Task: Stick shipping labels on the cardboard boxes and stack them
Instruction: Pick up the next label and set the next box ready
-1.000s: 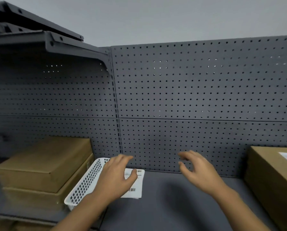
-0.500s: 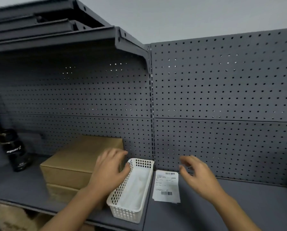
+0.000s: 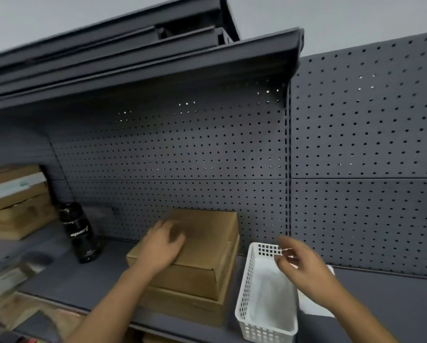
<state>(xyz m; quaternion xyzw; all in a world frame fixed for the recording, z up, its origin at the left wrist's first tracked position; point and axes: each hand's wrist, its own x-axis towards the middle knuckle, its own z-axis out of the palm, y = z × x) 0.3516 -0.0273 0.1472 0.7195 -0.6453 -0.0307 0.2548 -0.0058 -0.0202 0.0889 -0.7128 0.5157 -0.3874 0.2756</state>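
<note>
Grey shelf [image 3: 88,280], cardboard boxes [image 3: 207,273], white basket [image 3: 267,315], black bottle [image 3: 82,233], label [image 3: 314,306]

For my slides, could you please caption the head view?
Left hand on top cardboard box; right hand above white basket.

The only word I can read is "sport", in slanted white letters on the black bottle [image 3: 79,233].

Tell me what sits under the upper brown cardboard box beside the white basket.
A second brown cardboard box lies under the upper box, on the grey metal shelf. Only its front and right side show; its top is covered, so any label there cannot be seen.
</note>
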